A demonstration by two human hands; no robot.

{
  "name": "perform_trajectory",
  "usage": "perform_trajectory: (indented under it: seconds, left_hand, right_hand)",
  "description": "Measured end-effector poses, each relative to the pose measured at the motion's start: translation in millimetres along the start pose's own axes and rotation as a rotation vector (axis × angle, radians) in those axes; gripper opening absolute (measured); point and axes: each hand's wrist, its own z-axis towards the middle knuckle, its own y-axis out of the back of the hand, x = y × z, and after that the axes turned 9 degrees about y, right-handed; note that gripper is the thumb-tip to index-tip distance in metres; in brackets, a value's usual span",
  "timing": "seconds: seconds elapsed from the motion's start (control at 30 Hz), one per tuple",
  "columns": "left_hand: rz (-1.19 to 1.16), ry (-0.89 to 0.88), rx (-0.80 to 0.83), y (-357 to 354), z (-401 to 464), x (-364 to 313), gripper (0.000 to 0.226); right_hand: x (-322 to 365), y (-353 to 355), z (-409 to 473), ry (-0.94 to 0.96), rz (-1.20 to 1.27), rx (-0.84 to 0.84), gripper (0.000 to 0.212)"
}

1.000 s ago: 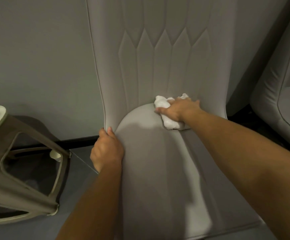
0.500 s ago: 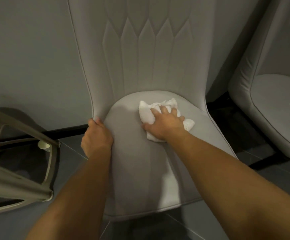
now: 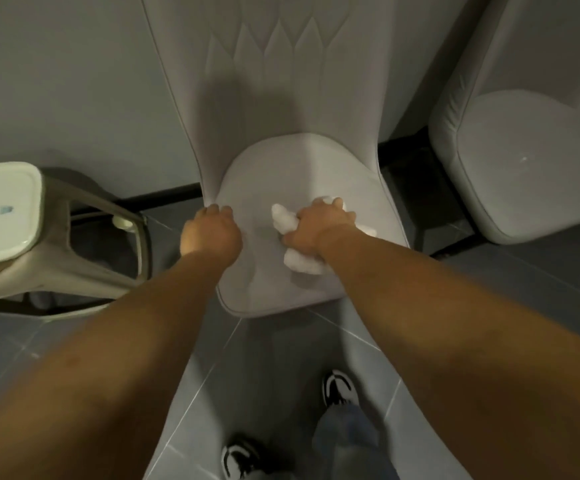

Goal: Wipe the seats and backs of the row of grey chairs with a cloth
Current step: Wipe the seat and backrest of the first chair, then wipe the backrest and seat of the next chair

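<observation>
The chair [image 3: 281, 161] stands in the middle of the view, its tall quilted back against the far grey wall [image 3: 67, 91] and its rounded seat reaching toward the person. The right hand [image 3: 319, 230] lies on the seat, a little right of its centre, with its fingers curled round a crumpled white cloth [image 3: 299, 258]. The cloth shows on both sides of the hand: one lump juts out to the left of the knuckles, another bunch lies near the wrist, and a small bit peeps out past the fingertips on the far side. The cloth presses against the seat fabric.

The left hand [image 3: 210, 233] holds the left edge of the seat, just where seat and back meet; its fingers bend over the edge, and the thumb is hidden. Both forearms stretch from the near corners of the view up to the seat.

To the right, just beside this chair, stands a second chair [image 3: 523, 161] of the same grey, with a dark gap between them. On the left sits a pale stool [image 3: 4, 209] with a beige frame, apart from the chair. Near the bottom, two black-and-white shoes [image 3: 338, 388] stand on the grey tiled floor [image 3: 281, 358].
</observation>
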Motion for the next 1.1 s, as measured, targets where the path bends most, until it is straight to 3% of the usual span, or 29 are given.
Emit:
perform_trajectory:
  seconds: [0.07,0.23,0.5,0.77,1.1]
  left_hand:
    - [0.069,-0.066,0.003,20,-30,-1,0.039]
    - [0.057,0.046,0.064,85,-91,-3,0.053]
    - [0.161,0.055,0.042,214,-165,-35,0.058]
    - [0.146,-0.108,-0.193,339,-169,-121,0.059]
    - [0.149,-0.380,-0.228,365,-145,-222,0.059]
  right_hand:
    - [-5,21,-28,-0.020,-0.071,-0.015,0.063]
    - [-33,90,-85,0.043,-0.018,-0.171,0.044]
    - [-85,233,-181,0.117,-0.007,-0.384,0.028]
    - [-118,336,-251,0.188,-0.018,-0.549,0.019]
    - [-209,387,-305,-0.046,-0.061,-0.656,0.023]
